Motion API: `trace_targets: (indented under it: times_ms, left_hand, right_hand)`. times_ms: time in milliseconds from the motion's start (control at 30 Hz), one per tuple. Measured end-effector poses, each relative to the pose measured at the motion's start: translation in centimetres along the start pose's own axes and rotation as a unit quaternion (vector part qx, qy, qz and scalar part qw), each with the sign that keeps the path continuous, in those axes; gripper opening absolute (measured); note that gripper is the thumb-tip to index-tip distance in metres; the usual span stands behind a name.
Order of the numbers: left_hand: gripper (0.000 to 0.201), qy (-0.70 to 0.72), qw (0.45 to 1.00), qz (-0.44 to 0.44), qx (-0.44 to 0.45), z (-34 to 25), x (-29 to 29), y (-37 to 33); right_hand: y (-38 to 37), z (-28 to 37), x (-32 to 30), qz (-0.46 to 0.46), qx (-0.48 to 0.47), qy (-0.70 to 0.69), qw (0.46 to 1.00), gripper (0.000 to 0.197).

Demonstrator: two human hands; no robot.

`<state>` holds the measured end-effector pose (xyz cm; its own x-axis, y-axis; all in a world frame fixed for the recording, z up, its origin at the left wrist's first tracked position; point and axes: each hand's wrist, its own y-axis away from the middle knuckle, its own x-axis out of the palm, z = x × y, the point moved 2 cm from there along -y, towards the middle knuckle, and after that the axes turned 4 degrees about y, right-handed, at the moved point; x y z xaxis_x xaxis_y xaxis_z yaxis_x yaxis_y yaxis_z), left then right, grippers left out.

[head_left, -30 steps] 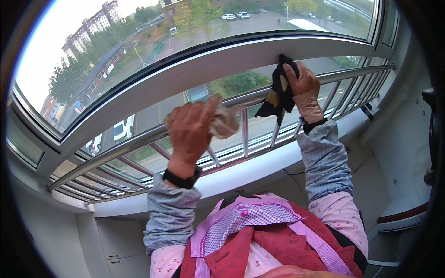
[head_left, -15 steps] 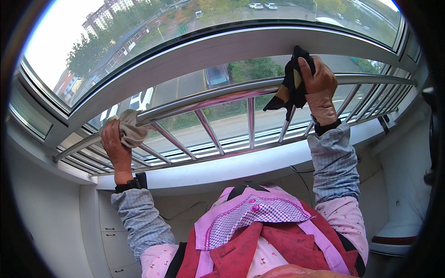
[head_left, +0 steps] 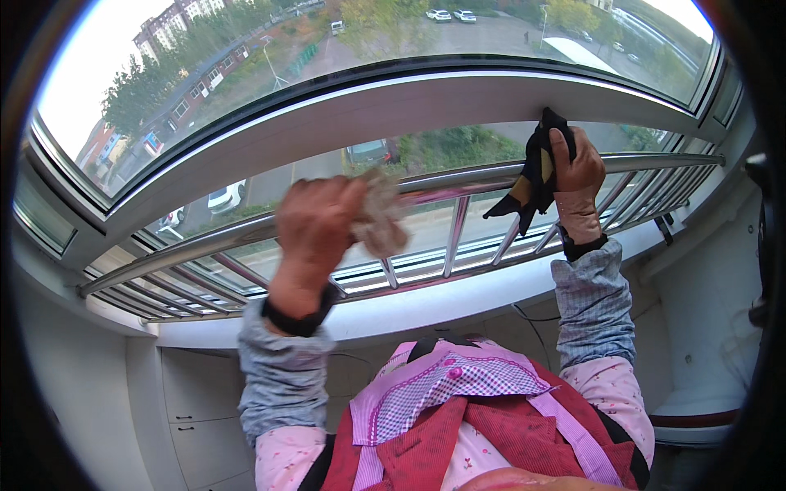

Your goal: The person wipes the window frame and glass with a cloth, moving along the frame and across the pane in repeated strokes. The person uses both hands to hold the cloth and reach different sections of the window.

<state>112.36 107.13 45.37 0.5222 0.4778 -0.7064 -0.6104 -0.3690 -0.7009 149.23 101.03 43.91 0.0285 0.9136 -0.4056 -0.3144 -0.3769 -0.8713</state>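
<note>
A shiny metal railing (head_left: 442, 180) with upright bars curves across in front of the window. My left hand (head_left: 321, 221), smeared by motion, grips a beige cloth (head_left: 380, 214) at the left-centre stretch of the top rail. Whether that cloth touches the rail cannot be made out. Further right, my right hand (head_left: 580, 173) is closed round a black cloth with tan patches (head_left: 538, 168). This cloth lies against the top rail, one corner hanging down on its left side. The fingers behind it are partly hidden.
A wide window frame (head_left: 393, 106) runs above the railing, with parked cars and trees outside. Below the bars is a white ledge (head_left: 442, 307). White drawers (head_left: 201, 393) stand at lower left, and a thin dark cable (head_left: 532, 327) hangs beneath the ledge.
My left hand has swept right along the railing with the beige cloth. The right hand and black cloth sit slightly lower and further right in the picture, still at the rail.
</note>
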Motion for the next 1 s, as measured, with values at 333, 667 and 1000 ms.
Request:
trace_targets:
  times_ms: [333,667,1000]
  left_hand:
    - [0.022,0.033,0.998,-0.047,0.003,-2.5,1.0,-2.4]
    - [0.027,-0.023,0.999,-0.036,-0.029,-3.1,1.8,-2.2]
    - [0.033,-0.099,0.993,-0.018,-0.063,-10.0,3.7,-6.0]
  right_hand:
    - [0.2,0.1,-0.3,-0.019,-0.006,-0.028,0.999,0.037]
    - [-0.5,-1.8,-2.8,0.113,0.066,-0.296,0.946,0.035]
    - [-8.6,-20.8,-5.7,0.131,-0.009,-0.087,0.988,0.04]
